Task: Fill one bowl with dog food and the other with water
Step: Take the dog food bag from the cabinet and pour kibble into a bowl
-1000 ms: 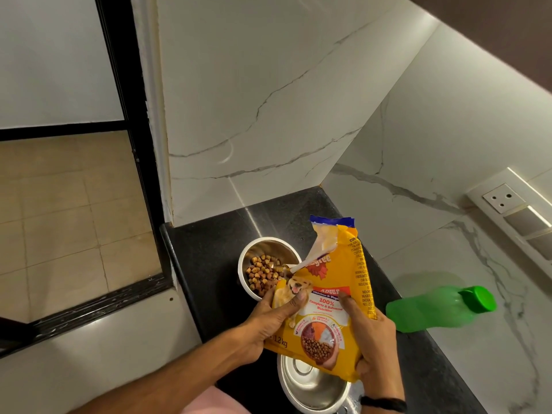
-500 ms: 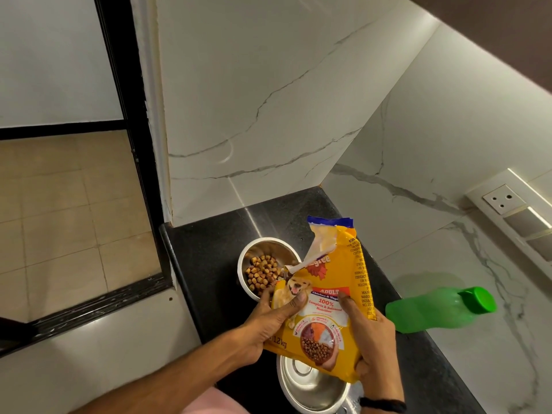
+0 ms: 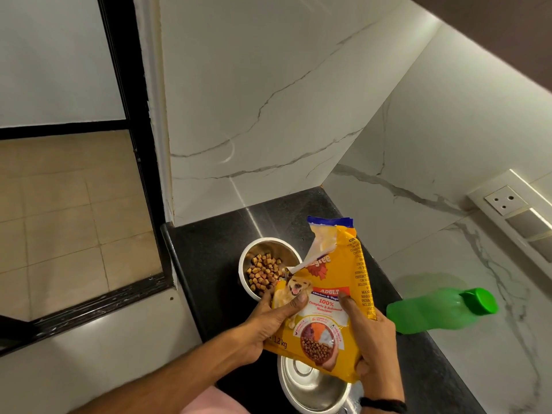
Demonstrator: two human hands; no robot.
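Note:
A yellow dog food bag with a torn-open top is held upright over the black counter. My left hand grips its left edge with the thumb across the front. My right hand grips its right side and lower corner. Behind the bag stands a steel bowl holding brown kibble. A second steel bowl sits under the bag, nearer to me, with nothing visible in it. A green water bottle with a green cap stands at the right, against the wall.
Marble walls close the counter at the back and right. A white socket and switch panel is on the right wall. The counter's left edge drops beside a black-framed glass door and tiled floor.
The bag has shifted very slightly; both hands keep the same hold on it. The bowls and bottle have not moved.

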